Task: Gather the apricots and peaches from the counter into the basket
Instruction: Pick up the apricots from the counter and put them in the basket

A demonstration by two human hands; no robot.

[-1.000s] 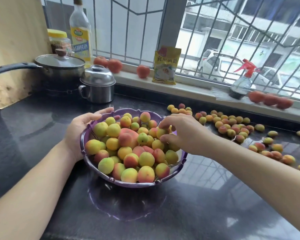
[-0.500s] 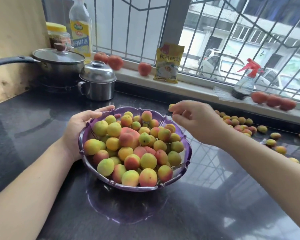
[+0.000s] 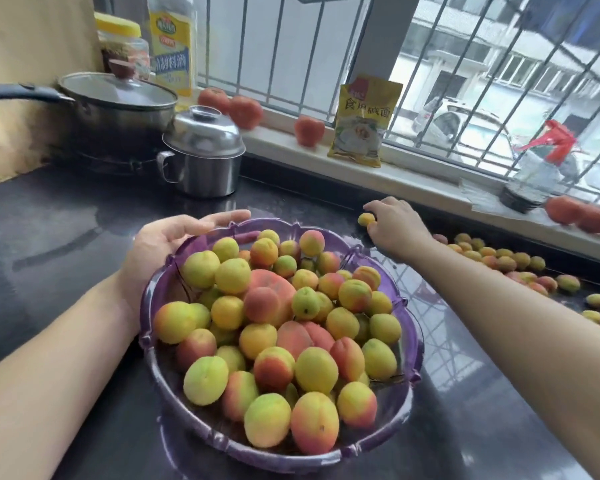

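The black counter (image 3: pixel 66 237) sits under a barred window. A purple basket (image 3: pixel 409 344) in the middle is piled high with apricots and peaches (image 3: pixel 274 327). The left hand (image 3: pixel 167 247) rests flat against the basket's far left rim, fingers straight and together. The right hand (image 3: pixel 394 223) reaches past the basket (near the wall), its fingers curled around one small apricot (image 3: pixel 365 220) on the counter. More fruit (image 3: pixel 506 261) lies scattered to the right.

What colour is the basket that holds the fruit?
The basket is translucent purple, shown best in the head view.
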